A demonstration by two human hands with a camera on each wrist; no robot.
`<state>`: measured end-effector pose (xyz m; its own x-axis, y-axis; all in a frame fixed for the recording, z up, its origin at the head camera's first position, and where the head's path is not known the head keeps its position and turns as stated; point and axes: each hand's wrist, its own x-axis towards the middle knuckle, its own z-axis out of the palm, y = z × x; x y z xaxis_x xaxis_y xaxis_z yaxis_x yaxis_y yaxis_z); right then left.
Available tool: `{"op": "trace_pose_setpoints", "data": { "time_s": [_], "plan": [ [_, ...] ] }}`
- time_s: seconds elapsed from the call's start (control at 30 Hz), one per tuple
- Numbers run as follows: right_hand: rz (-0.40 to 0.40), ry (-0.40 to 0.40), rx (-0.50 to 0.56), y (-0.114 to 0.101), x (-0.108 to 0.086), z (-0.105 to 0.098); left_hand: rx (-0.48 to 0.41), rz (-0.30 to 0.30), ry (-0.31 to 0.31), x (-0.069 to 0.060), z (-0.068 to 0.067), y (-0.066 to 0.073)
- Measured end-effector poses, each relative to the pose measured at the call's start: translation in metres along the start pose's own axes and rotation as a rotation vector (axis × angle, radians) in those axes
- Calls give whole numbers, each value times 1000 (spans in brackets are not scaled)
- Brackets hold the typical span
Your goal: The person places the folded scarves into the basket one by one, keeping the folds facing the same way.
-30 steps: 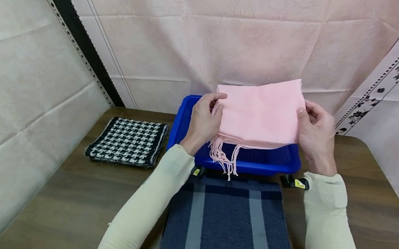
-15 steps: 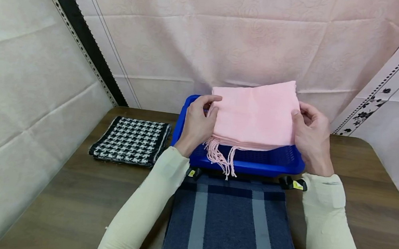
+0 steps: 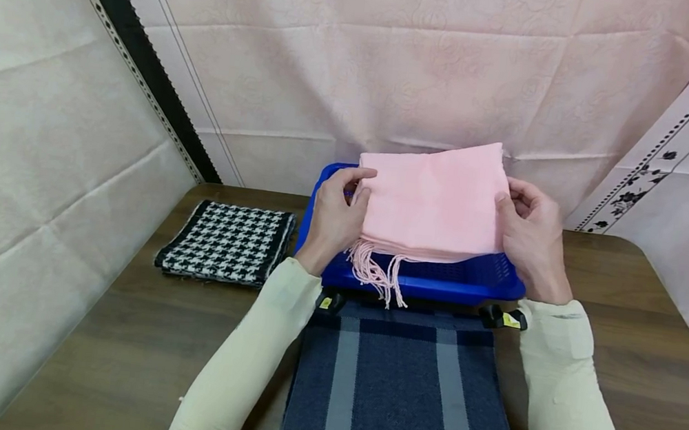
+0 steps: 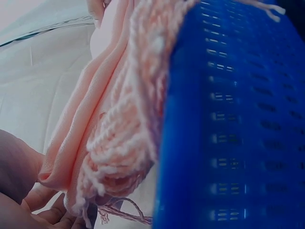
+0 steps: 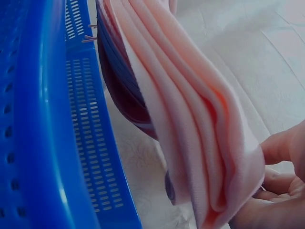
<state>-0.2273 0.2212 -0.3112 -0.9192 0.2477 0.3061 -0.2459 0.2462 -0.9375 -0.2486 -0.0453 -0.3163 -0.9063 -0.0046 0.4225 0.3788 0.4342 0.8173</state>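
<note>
Soft pink fabric scarf w/ long twisted fringe (image 3: 432,206), folded into a thick rectangular bundle, held up over the blue plastic basket w/ slotted walls (image 3: 449,294). L hand (image 3: 339,207) grips its L edge, R hand (image 3: 533,230) its R edge. Broad face is smooth, tilted twd the person; top edge slants up to the R. Several layers stacked, showing along bottom & sides. Pale pink fringe strands (image 3: 367,266) dangle at lower L, in front of the basket; can't tell if they touch the rim.

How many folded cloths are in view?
3 plainly: the pink cloth, held over the blue basket; the houndstooth cloth, left of the basket; the grey-striped navy cloth, in front. Others may be hidden: dark layers show under the pink in the right wrist view.
</note>
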Motion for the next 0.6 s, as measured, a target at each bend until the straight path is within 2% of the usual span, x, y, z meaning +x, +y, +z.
{"op": "trace_pose_setpoints", "data": {
  "time_s": [0.23,0.43,0.6],
  "plan": [
    [-11,-44,-86,0,-1,0,-21,-8,12,-2,-2,-5],
    [48,-105,-148,0,-2,-2,-44,-33,28,-3,-3,-10],
    [83,-148,-155,2,-1,-1,-45,-72,31,-5,-5,-15]
  ]
}}
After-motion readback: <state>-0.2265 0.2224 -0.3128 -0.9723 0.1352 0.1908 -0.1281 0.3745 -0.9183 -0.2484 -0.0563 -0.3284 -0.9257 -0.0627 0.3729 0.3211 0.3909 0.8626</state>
